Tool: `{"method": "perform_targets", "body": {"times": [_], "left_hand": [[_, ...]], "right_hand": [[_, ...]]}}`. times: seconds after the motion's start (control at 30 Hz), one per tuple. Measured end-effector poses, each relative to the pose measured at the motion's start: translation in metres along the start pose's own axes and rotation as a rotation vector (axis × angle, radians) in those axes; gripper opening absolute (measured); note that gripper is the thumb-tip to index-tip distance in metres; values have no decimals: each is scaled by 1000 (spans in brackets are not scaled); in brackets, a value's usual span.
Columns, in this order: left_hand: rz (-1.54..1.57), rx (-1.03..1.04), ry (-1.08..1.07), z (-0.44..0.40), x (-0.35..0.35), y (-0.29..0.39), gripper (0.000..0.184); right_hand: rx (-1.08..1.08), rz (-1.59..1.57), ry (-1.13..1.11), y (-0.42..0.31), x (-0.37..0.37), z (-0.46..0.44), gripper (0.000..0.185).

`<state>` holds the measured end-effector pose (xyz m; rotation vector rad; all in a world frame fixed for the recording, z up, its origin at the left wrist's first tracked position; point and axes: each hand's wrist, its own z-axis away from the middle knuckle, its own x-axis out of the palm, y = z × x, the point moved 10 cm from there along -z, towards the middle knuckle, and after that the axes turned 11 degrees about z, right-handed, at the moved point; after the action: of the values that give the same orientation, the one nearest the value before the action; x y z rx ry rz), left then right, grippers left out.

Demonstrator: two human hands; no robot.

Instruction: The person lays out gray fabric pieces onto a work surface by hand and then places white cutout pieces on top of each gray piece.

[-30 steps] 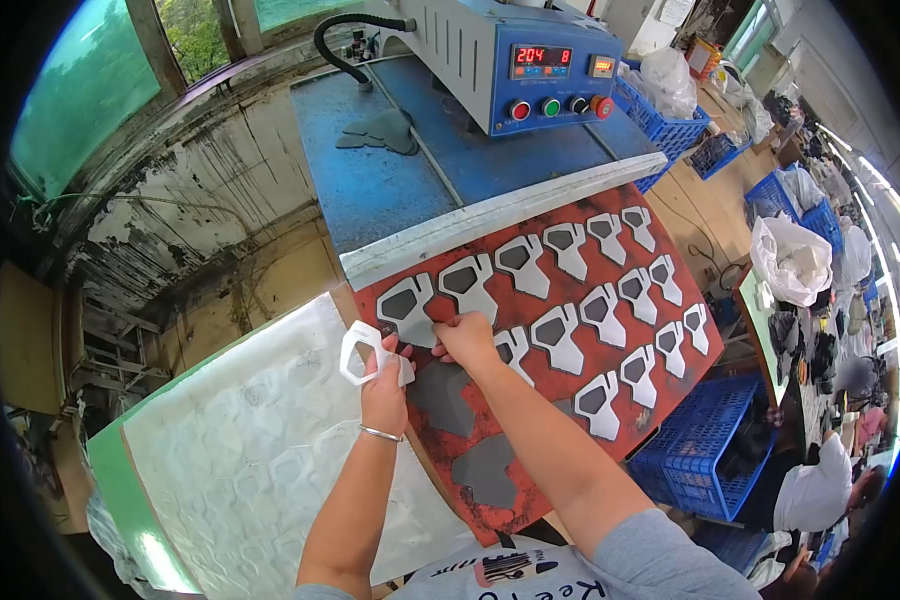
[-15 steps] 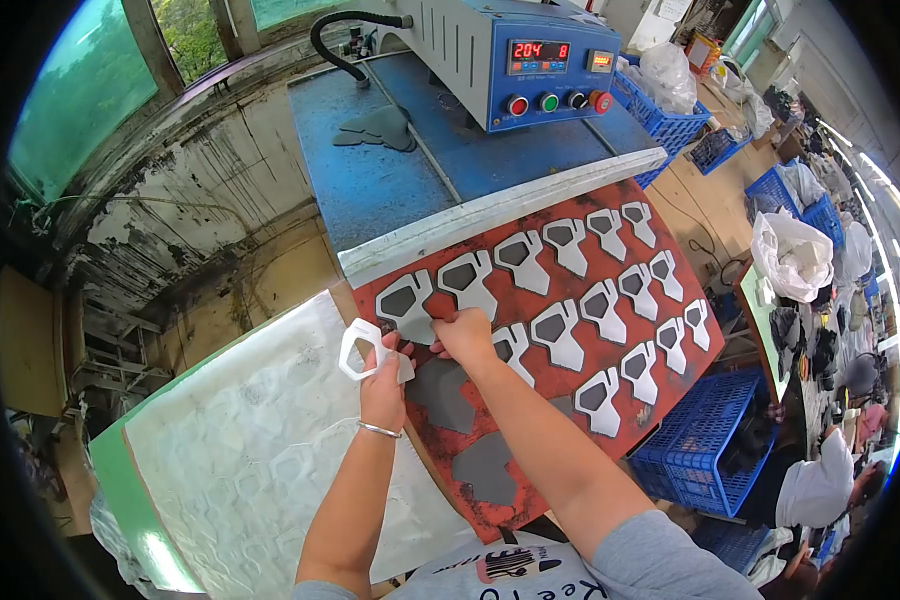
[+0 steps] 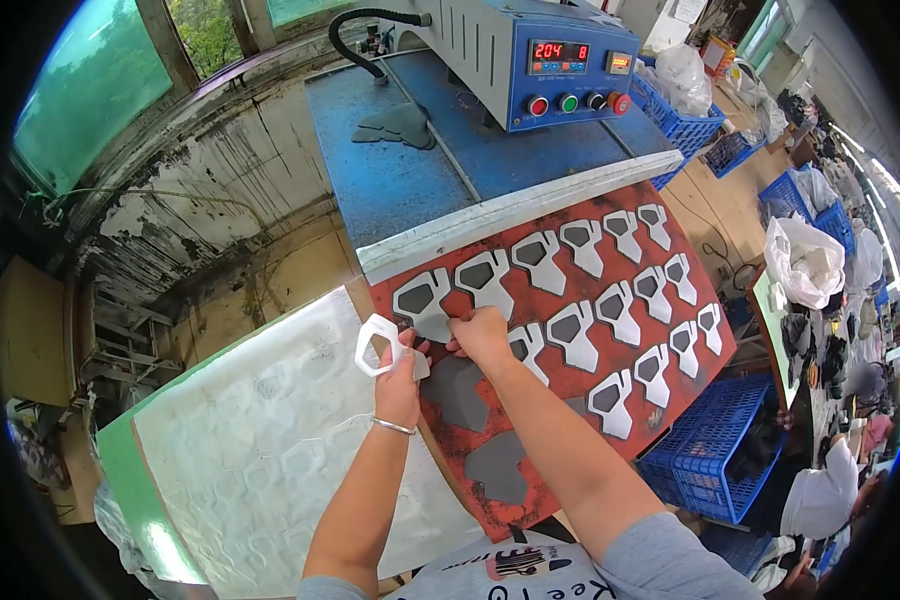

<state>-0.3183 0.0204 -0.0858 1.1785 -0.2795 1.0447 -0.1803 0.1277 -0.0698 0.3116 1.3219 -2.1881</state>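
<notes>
My left hand (image 3: pixel 400 385) grips a white cut-out piece (image 3: pixel 366 345), held over the seam between the white sheet and the red board (image 3: pixel 450 435). Close to its right, my right hand (image 3: pixel 480 336) is closed at the lower edge of a white piece on grey (image 3: pixel 425 310); what its fingertips hold, if anything, is hidden. Rows of grey pieces topped with white cut-outs (image 3: pixel 575 337) cover much of the board. Nearer me lie dark grey pieces (image 3: pixel 497 468) without white on top.
A blue machine (image 3: pixel 570 75) with a red display stands behind the board on a blue plate (image 3: pixel 390 190) with a pale front edge. The white sheet (image 3: pixel 270 440) lies at the left. Blue crates (image 3: pixel 705 440) stand at the right, with a person (image 3: pixel 820 490) beyond.
The whole view has shifted slightly, moving the scene to the right. Both hands keep nearly the same place over the board, the left still with the white piece.
</notes>
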Motion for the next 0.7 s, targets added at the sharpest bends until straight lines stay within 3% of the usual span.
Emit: {"method": "perform_targets", "body": {"times": [0.47,0.7], "left_hand": [[-62,23,-15,-4,3,4,36],[-112,-66,-39,-9,8,-4,36]], "right_hand": [[-43,227,72,-3,-1,-4,22],[-49,263,62,-5,-4,-3,23]]}}
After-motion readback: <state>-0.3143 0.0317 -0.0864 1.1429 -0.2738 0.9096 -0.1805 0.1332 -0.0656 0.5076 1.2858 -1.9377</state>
